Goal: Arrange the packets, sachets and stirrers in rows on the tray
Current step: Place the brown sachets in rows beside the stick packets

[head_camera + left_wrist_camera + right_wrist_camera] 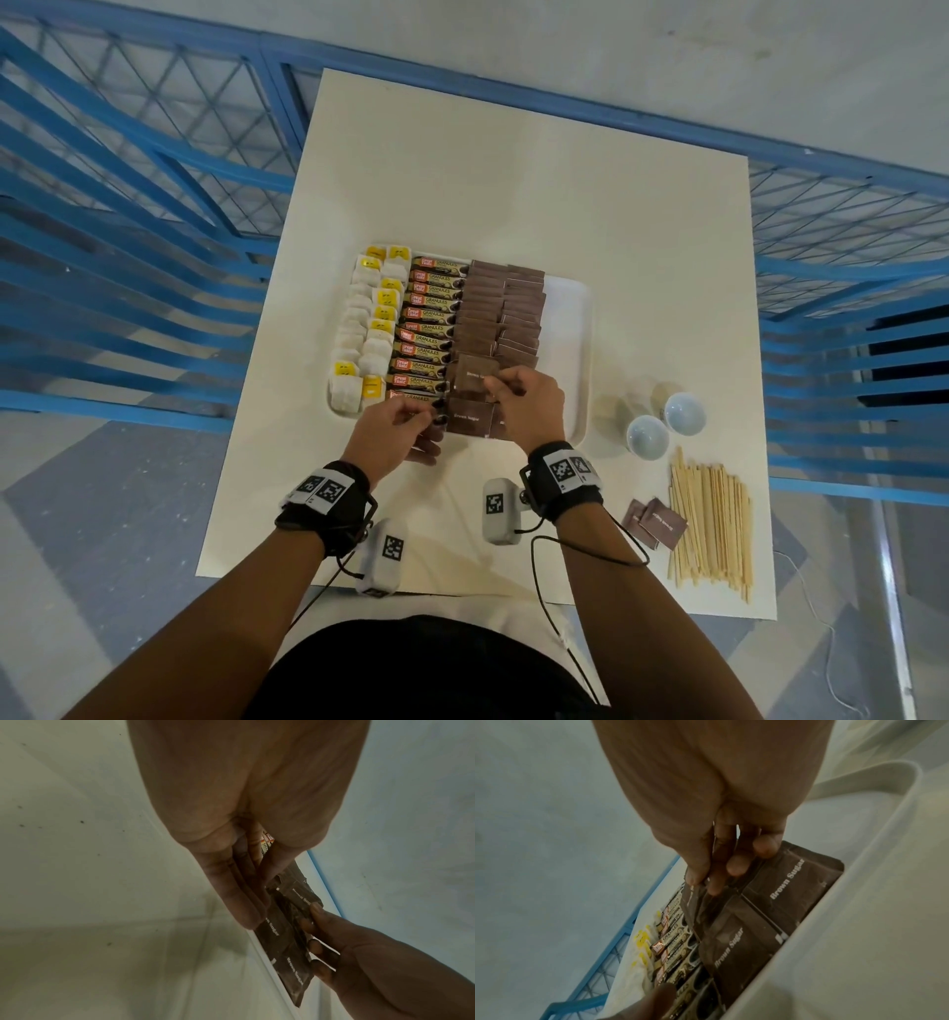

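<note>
A white tray (570, 329) on the table holds rows of tea bags (367, 329), coffee granule sticks (426, 329) and brown sugar sachets (503, 308). My right hand (494, 384) pinches one brown sugar sachet (475, 372) by its corner, tilted above the near end of the sachet rows; the right wrist view shows thumb and fingers (698, 874) on this sachet (693, 904). My left hand (434, 411) is at the tray's near edge, fingers and thumb closed on the edge of a near sachet (295, 886). Wooden stirrers (711, 519) lie loose on the table at the right.
Two loose brown sachets (655, 521) lie beside the stirrers. Two small white bowls (648, 436) (684, 413) stand right of the tray. The tray's right strip is bare. Blue metal railings surround the small white table (513, 180).
</note>
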`<state>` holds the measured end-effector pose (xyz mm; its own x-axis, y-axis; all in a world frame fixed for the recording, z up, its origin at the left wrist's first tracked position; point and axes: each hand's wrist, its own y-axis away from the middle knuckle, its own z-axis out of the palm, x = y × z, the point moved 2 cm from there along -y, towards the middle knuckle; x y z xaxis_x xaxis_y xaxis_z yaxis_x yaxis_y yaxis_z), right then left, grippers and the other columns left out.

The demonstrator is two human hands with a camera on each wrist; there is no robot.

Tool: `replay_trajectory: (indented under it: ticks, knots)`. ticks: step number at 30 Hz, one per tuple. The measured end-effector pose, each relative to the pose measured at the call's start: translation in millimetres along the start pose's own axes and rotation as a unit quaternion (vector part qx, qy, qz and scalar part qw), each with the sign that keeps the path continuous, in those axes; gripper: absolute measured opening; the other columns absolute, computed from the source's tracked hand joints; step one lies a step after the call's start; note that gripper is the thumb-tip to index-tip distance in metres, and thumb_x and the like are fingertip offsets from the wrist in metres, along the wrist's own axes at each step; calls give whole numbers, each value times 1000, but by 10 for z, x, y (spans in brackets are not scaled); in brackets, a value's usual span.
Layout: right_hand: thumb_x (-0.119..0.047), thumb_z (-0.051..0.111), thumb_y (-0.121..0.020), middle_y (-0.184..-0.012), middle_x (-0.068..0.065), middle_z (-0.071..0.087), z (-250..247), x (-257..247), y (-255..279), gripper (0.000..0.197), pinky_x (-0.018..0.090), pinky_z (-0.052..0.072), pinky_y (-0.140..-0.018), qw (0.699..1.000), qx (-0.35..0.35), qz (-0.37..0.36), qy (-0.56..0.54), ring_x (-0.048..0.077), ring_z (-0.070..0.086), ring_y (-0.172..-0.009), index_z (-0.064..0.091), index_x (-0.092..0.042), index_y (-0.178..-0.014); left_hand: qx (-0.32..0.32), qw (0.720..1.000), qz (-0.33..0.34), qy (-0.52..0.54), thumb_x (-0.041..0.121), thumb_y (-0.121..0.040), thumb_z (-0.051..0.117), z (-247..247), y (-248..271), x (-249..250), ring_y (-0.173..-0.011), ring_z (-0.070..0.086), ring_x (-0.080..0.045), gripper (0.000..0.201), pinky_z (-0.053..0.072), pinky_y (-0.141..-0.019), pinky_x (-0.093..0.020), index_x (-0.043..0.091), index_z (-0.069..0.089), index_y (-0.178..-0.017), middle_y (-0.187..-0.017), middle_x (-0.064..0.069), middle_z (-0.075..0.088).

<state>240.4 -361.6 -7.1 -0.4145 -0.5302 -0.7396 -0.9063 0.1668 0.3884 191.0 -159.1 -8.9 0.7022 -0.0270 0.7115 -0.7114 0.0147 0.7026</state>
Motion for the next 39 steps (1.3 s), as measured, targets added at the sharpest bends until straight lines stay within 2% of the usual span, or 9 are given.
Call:
replay_trajectory:
  ticks: [6,9,17,23,25,29,31,33,39]
  knots:
    - [-28,74,-91,-76,-14,71,65,10,-33,10,3,40,-61,1000,0,8,28,-4,64,-71,77,-19,-96,-4,1000,-6,-3,3,-103,56,-29,-5,-20,-71,73,-32,13,64,-66,-42,-1,65,-112,-87,-21,75]
    - [-29,74,-91,-80,-11,73,65,26,-27,12,14,47,-67,999,3,12,32,2,67,-74,78,-19,-96,-6,1000,-7,-4,3,-104,55,-29,-8,-17,-70,73,-32,13,64,-65,-41,-1,65,-112,-88,-21,74]
    - [-35,74,-89,-87,-6,76,57,-5,-16,16,33,53,-86,993,8,-12,120,13,67,-84,80,-21,-95,-8,1000,-3,-5,3,-104,55,-13,-14,-11,-70,73,-32,12,64,-65,-42,-1,65,-109,-89,-23,74]
    - [-35,79,-83,-79,-15,68,125,-2,-10,13,43,56,-85,992,18,-10,127,15,65,-84,68,-31,-90,-6,1000,0,-11,4,-104,55,0,-8,15,-70,73,-31,12,64,-63,-39,0,65,-109,-90,-22,75]
    - [-34,79,-84,-79,-14,67,109,-5,-9,18,40,57,-84,994,25,-9,108,13,65,-82,69,-26,-97,-3,1000,2,-13,4,-104,55,2,-7,16,-70,73,-30,12,64,-63,-39,0,65,-110,-88,-20,75]
    - [-30,74,-89,-86,-12,68,-3,-9,47,18,26,56,-82,996,57,-16,69,3,63,-79,70,-21,-104,-8,999,15,-48,7,-104,56,54,-3,50,-72,73,-28,12,62,-62,-37,6,67,-109,-89,-15,77]
    - [-25,70,-93,-90,-13,69,-94,7,124,11,10,51,-75,995,65,-31,65,-2,61,-77,71,-21,-104,-19,995,35,-87,10,-104,56,134,1,83,-73,73,-25,12,60,-61,-34,13,68,-107,-88,-9,78]
    - [-21,67,-95,-90,-15,68,-207,54,242,8,2,43,-69,994,67,-48,70,-6,59,-75,72,-21,-101,-39,989,63,-130,12,-104,57,256,18,113,-72,73,-21,12,58,-59,-30,17,67,-105,-87,-3,78]
    - [-17,70,-93,-82,-15,67,-670,517,736,4,7,44,-69,991,113,-51,42,-2,60,-71,73,-21,-94,-118,954,131,-242,19,-101,62,903,191,105,-73,72,-12,8,52,-59,-18,22,68,-105,-88,8,76]
